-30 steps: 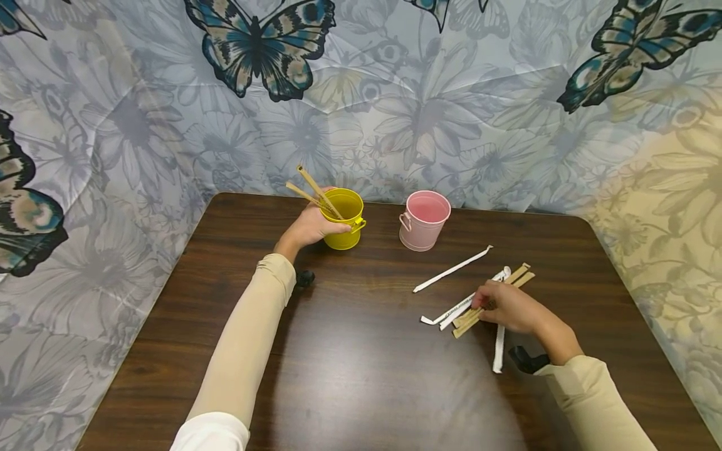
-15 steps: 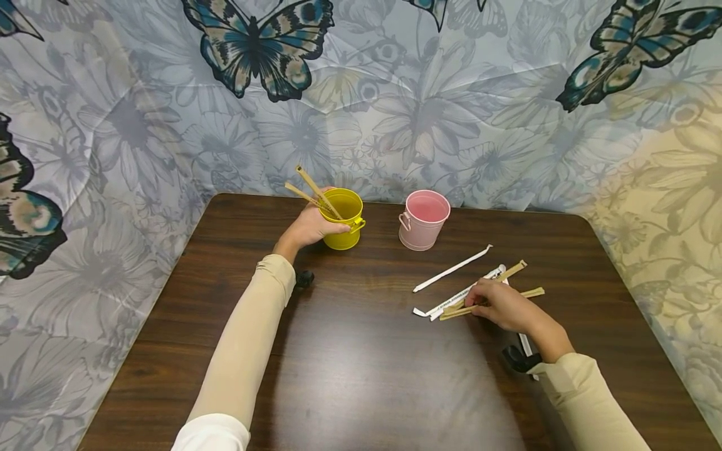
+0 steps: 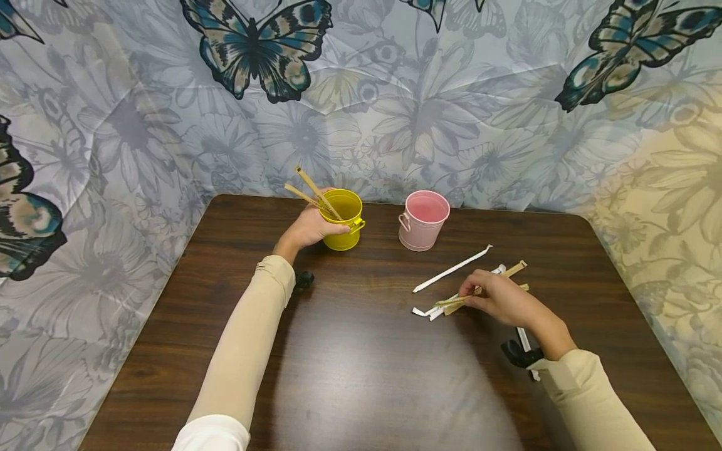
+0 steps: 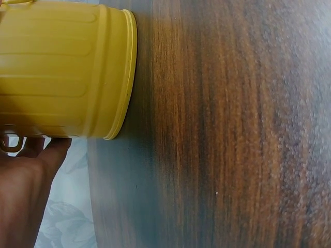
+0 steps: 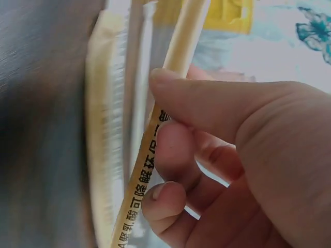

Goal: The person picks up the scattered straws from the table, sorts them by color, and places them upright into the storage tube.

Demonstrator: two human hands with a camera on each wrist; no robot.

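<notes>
My left hand grips the side of a yellow bucket that stands on the table. Two brown paper-wrapped straws lean out over its rim. In the right wrist view, thumb and fingers of my right hand pinch a brown paper-wrapped straw with black lettering. In the head view that hand is over a small pile, where white-wrapped straws and another brown-wrapped straw lie partly hidden beneath it. The left wrist view shows the bucket's ribbed wall and base.
A pink bucket stands right of the yellow one. One white-wrapped straw lies apart in front of it. Another white straw is partly covered by my right wrist and its black camera mount. A butterfly-patterned cloth hangs behind the table.
My right hand has spread the pile, shifted slightly left and now pinches one brown straw from it. The white straw near my right wrist slid toward me. The left hand stays on the yellow bucket.
</notes>
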